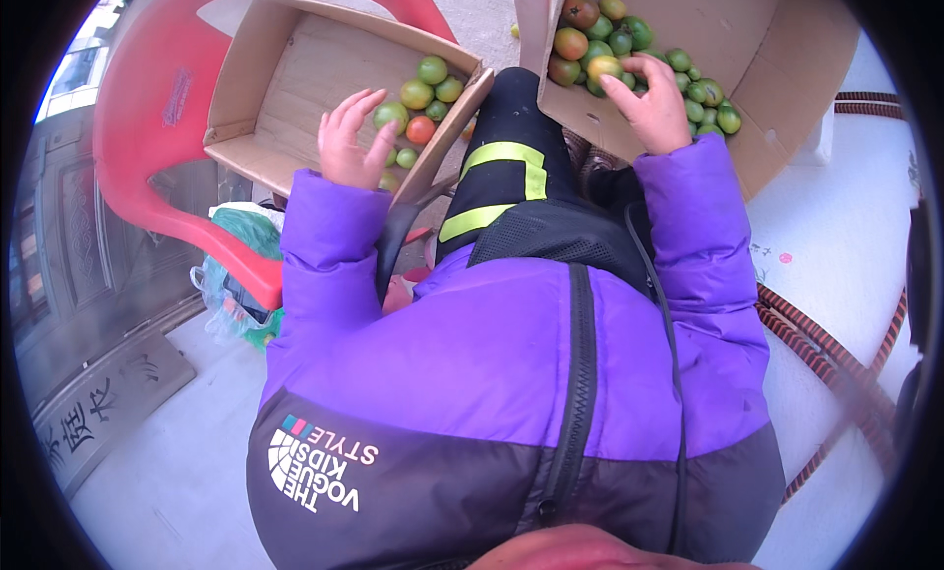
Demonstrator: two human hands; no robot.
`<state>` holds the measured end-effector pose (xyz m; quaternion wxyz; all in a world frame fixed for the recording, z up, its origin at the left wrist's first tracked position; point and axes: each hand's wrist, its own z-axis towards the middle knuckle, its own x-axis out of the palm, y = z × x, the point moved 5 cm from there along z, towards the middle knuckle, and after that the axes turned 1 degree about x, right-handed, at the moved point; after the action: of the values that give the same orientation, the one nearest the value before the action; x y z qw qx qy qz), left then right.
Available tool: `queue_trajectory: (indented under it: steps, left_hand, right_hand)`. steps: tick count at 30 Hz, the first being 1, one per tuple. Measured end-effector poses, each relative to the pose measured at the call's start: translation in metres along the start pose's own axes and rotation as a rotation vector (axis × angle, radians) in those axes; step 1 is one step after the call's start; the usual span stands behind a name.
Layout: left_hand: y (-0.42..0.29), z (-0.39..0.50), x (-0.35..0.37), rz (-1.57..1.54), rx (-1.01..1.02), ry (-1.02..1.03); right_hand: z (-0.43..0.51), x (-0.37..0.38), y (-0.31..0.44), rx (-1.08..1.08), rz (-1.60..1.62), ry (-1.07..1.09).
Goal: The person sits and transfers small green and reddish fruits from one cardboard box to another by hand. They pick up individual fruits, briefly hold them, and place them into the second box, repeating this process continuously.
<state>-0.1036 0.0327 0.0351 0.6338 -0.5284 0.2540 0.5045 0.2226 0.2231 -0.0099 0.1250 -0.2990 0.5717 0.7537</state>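
Note:
My left hand (354,141) is over a shallow cardboard box (287,90), thumb and fingers apart. A pale green tomato (391,116) lies just past its fingertips, among several green tomatoes (432,70) and an orange-red one (421,130) at the box's right side. Over a larger, tilted cardboard box (796,76), my right hand (653,101) has its thumb and forefinger against a yellow tomato (605,69). Whether they grip it is unclear. Around that hand lie green and reddish tomatoes (571,44), with smaller green ones (709,92) to the right, partly hidden by my fingers.
A red plastic chair (136,127) supports the left box. Below its arm sits a plastic bag (247,234) with things inside. Striped brown tubing or frame parts (818,349) cross the pale floor at right. At left are a carved grey door (74,231) and a board with writing (110,400).

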Motion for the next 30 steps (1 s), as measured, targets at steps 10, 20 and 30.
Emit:
queue_trajectory:
  steps: [10, 20, 30]
  left_hand:
    - [-0.097, 0.012, 0.015, -0.239, 0.176, 0.058]
    - [-0.04, -0.002, 0.017, -0.345, -0.006, -0.011]
    - [0.098, -0.036, 0.024, 0.697, -0.523, 0.772]
  right_hand:
    - [-0.049, 0.045, 0.107, 0.103, 0.547, 0.586]
    - [-0.038, 0.031, 0.067, -0.202, 0.44, 0.364]
    - [-0.01, -0.021, -0.085, 0.17, -0.962, 0.292]
